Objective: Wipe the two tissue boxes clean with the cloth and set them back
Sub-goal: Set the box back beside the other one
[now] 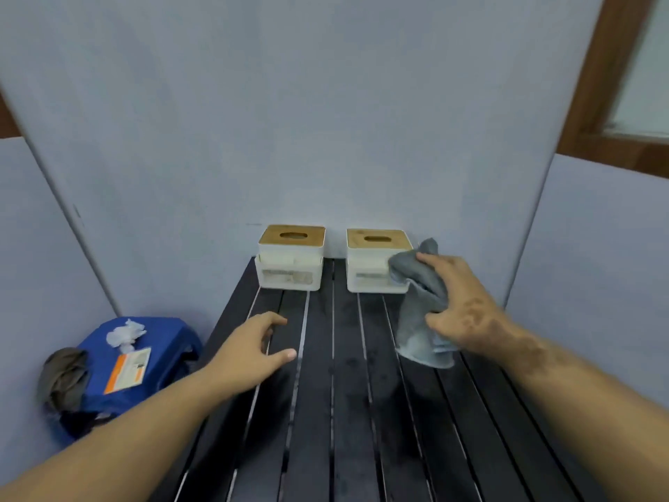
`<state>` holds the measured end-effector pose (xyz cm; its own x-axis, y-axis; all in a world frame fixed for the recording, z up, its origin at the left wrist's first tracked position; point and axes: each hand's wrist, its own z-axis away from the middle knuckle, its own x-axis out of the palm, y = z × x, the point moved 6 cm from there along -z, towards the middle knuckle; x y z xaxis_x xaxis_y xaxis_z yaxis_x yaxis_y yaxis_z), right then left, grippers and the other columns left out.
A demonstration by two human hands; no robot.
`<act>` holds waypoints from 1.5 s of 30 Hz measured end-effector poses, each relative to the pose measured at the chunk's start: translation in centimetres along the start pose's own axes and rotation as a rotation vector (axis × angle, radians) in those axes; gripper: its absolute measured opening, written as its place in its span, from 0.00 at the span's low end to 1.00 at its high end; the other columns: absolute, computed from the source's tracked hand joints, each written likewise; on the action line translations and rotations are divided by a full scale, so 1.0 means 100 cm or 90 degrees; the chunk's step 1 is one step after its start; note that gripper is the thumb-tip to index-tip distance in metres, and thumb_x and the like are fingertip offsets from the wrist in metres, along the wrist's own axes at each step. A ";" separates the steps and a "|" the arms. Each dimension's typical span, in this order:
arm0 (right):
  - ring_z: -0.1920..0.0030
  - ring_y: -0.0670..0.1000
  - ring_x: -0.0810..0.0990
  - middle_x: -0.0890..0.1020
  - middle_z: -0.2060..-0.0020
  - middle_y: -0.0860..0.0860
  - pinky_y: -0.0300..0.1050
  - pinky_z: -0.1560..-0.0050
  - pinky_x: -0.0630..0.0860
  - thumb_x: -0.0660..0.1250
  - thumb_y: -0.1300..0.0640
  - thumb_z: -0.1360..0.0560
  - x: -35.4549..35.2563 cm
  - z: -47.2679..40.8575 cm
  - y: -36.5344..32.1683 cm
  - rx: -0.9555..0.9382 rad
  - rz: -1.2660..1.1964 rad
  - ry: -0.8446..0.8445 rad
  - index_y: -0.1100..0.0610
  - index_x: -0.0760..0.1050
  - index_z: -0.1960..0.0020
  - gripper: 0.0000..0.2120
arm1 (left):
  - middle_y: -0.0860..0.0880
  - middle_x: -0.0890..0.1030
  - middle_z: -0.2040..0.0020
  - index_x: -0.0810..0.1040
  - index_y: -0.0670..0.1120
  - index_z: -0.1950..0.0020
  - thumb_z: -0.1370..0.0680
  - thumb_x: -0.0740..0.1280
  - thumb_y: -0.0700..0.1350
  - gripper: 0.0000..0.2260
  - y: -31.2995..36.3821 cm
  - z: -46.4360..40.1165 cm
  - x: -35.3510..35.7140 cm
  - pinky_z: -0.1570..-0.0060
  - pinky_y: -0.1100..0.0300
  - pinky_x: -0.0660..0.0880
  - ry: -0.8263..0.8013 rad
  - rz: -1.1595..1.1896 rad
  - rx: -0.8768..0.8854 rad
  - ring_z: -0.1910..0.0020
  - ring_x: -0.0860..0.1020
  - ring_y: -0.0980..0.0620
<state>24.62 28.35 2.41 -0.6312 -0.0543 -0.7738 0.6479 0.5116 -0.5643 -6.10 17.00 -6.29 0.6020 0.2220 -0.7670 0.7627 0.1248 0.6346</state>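
Two white tissue boxes with wooden lids stand side by side at the far end of a black slatted table (344, 393): the left box (289, 259) and the right box (376, 262). My right hand (459, 306) grips a grey cloth (420, 313), whose upper part lies against the right box's front right corner while the rest hangs down to the table. My left hand (253, 342) hovers over the table's left side, fingers relaxed and holding nothing, well short of the left box.
A blue bag (144, 367) sits on the floor left of the table, with crumpled white tissue (125, 333), an orange-and-white card (128, 369) and a dark rag (63, 378) on it. Pale walls close in behind and on both sides.
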 end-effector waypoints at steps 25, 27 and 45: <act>0.22 0.51 0.55 0.57 0.21 0.53 0.33 0.26 0.44 0.57 0.60 0.17 0.177 0.183 -0.097 -0.273 0.006 -0.230 0.56 0.62 0.23 0.23 | 0.47 0.74 0.26 0.77 0.45 0.29 0.19 0.66 0.41 0.17 -0.034 0.138 0.011 0.25 0.51 0.63 0.002 -0.206 0.032 0.25 0.70 0.47; 0.22 0.50 0.56 0.59 0.21 0.52 0.32 0.26 0.44 0.58 0.62 0.18 0.176 0.173 -0.092 -0.290 0.019 -0.255 0.54 0.65 0.24 0.23 | 0.47 0.74 0.27 0.77 0.44 0.29 0.19 0.66 0.38 0.18 -0.039 0.137 0.011 0.26 0.52 0.64 0.015 -0.195 0.034 0.26 0.71 0.46; 0.42 0.63 0.81 0.82 0.43 0.64 0.58 0.41 0.78 0.56 0.60 0.26 0.189 0.070 -0.063 -0.238 0.007 -0.103 0.64 0.80 0.41 0.20 | 0.49 0.76 0.29 0.79 0.45 0.32 0.20 0.66 0.38 0.17 -0.044 0.134 0.020 0.28 0.52 0.63 0.066 -0.210 0.078 0.28 0.72 0.48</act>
<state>11.59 18.09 -10.67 -0.5312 -0.1660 -0.8308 0.4349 0.7881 -0.4355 -5.10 3.93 -11.86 0.2966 0.2866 -0.9110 0.9381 0.0910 0.3341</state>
